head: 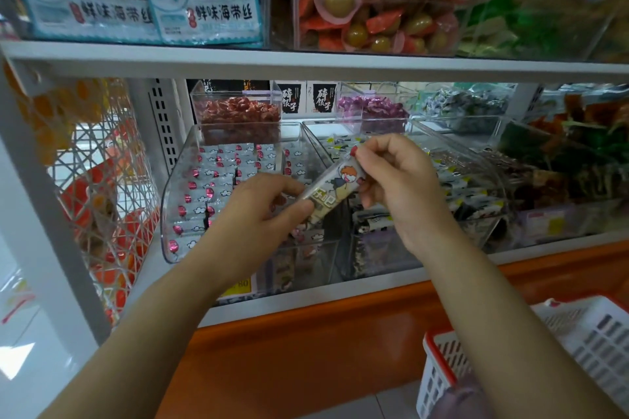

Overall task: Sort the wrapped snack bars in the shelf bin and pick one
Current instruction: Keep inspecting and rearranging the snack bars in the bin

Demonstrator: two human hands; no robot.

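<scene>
**Item 1.** Pale wrapped snack bar printed with a cartoon figure [335, 190]. You hold it tilted above the bin, upper end toward 1 o'clock. Your left hand [258, 211] pinches the lower end and your right hand [394, 187] the upper end. Both are clamped on it, probably to turn the printed face toward you.

**Item 2.** Clear plastic shelf bin [170, 214], at 9 o'clock from the bar. Silvery wrapped bars with red spots [211, 180] lie in neat rows on its left side. Your hands hide the right side.

**Item 3.** Neighbouring clear bin of dark-wrapped snacks [374, 265], at 3 o'clock, below your right hand.

**Item 4.** White shelf edge [306, 61], at 12 o'clock, well above the bar. It caps upward room.

**Item 5.** White plastic lattice basket with a red rim [595, 337], at 5 o'clock, below the orange ledge [340, 326]. The space toward you is open, so that looks the easiest way out.
</scene>
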